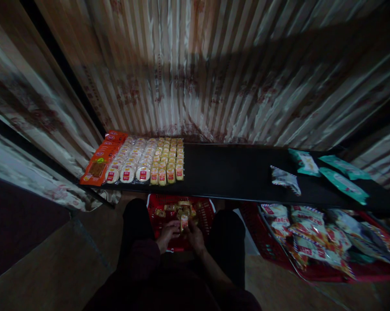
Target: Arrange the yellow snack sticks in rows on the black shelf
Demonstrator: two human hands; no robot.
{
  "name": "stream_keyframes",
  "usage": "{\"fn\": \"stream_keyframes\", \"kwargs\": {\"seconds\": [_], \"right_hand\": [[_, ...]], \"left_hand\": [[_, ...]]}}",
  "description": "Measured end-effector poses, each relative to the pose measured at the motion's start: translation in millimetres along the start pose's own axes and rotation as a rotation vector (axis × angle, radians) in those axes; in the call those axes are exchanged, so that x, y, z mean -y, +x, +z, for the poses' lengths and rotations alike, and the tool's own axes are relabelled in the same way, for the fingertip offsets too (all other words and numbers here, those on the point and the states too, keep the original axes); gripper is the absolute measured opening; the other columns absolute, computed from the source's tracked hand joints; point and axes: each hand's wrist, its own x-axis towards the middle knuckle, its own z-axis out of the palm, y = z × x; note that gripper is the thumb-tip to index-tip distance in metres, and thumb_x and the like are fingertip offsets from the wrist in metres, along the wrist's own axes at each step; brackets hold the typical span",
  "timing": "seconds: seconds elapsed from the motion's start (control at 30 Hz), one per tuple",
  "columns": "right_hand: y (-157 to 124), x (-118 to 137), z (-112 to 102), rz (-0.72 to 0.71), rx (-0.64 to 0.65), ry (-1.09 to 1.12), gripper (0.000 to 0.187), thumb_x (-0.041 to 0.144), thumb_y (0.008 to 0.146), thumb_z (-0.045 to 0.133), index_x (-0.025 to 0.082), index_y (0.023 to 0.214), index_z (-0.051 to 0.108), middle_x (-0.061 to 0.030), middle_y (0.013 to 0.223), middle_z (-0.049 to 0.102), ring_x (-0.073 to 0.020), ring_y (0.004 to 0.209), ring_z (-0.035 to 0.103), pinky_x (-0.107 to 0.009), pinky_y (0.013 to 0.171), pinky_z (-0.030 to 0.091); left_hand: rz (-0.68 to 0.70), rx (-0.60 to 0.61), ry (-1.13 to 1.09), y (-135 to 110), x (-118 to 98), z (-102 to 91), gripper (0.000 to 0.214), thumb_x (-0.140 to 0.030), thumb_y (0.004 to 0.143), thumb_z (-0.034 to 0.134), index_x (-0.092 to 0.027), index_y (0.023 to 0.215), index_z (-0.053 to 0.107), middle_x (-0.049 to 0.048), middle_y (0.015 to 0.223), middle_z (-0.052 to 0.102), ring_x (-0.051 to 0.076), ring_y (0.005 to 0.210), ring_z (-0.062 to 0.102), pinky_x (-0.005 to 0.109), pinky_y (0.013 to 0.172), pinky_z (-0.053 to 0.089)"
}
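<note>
A small yellow snack packet [183, 221] with a red and white label is between my two hands, above a red plastic basket [208, 212] set between my legs. My left hand [168, 233] has its fingers closed on the packet's left side. From the right, the fingers of my right hand [195, 238] press against the same packet. Several loose packets of this kind [169, 207] lie in the basket just beyond my hands. Dim light blurs the fingertips.
Ahead runs a black shelf [227, 172]. At its left are orange packets [101, 160], rows of round white packets [128, 174] and rows of yellow packets [162, 175]. Green packets [344, 183] and a silvery bag [284, 179] lie right. Another red basket [262, 246] holds bagged snacks.
</note>
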Motion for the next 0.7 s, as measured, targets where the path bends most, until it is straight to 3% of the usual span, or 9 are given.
{"fn": "stream_keyframes", "kwargs": {"seconds": [0.1, 0.2, 0.33, 0.53, 0.7], "right_hand": [[-3.9, 7.3, 0.2, -0.077, -0.130, -0.179, 0.032, 0.035, 0.061, 0.067, 0.029, 0.093, 0.069, -0.0034, 0.088, 0.073, -0.0288, 0.097, 0.063, -0.035, 0.083, 0.045], [-7.7, 16.0, 0.7, -0.094, -0.146, -0.273, 0.037, 0.033, 0.065, 0.064, 0.029, 0.101, 0.068, -0.0041, 0.087, 0.074, -0.0287, 0.095, 0.065, -0.034, 0.083, 0.045], [-12.7, 25.0, 2.0, -0.140, -0.181, -0.361, 0.041, 0.032, 0.070, 0.060, 0.027, 0.110, 0.065, -0.0061, 0.100, 0.073, -0.0259, 0.101, 0.065, -0.032, 0.086, 0.047], [-19.5, 36.1, 0.7, -0.277, -0.231, -0.470, 0.047, 0.037, 0.078, 0.048, 0.017, 0.119, 0.060, -0.0125, 0.115, 0.068, -0.0258, 0.105, 0.064, -0.034, 0.088, 0.049], [-21.8, 51.5, -1.4, -0.332, -0.288, -0.479, 0.052, 0.043, 0.078, 0.048, 0.016, 0.121, 0.059, -0.0125, 0.114, 0.068, -0.0258, 0.102, 0.066, -0.035, 0.087, 0.051]], "left_hand": [[0.014, 0.005, -0.012, -0.9, -4.4, 5.1, 0.042, -0.027, 0.059, 0.063, -0.015, 0.099, 0.065, 0.0115, 0.113, 0.063, 0.021, 0.098, 0.059, 0.031, 0.080, 0.046], [0.041, 0.007, -0.027, -2.1, -8.4, 10.3, 0.042, -0.025, 0.060, 0.062, -0.015, 0.101, 0.065, 0.0120, 0.111, 0.063, 0.022, 0.100, 0.059, 0.032, 0.082, 0.047], [0.121, -0.015, -0.011, -4.2, -14.9, 17.6, 0.039, -0.028, 0.061, 0.065, -0.014, 0.098, 0.066, 0.0109, 0.106, 0.066, 0.023, 0.100, 0.060, 0.033, 0.086, 0.046], [0.255, -0.049, 0.102, -11.4, -28.0, 29.6, 0.034, -0.021, 0.065, 0.058, -0.013, 0.097, 0.066, 0.0094, 0.104, 0.068, 0.021, 0.099, 0.060, 0.030, 0.085, 0.047], [0.375, -0.078, 0.219, -19.8, -42.6, 40.9, 0.027, -0.021, 0.073, 0.057, -0.016, 0.098, 0.066, 0.0072, 0.100, 0.069, 0.019, 0.095, 0.061, 0.028, 0.085, 0.047]]}}
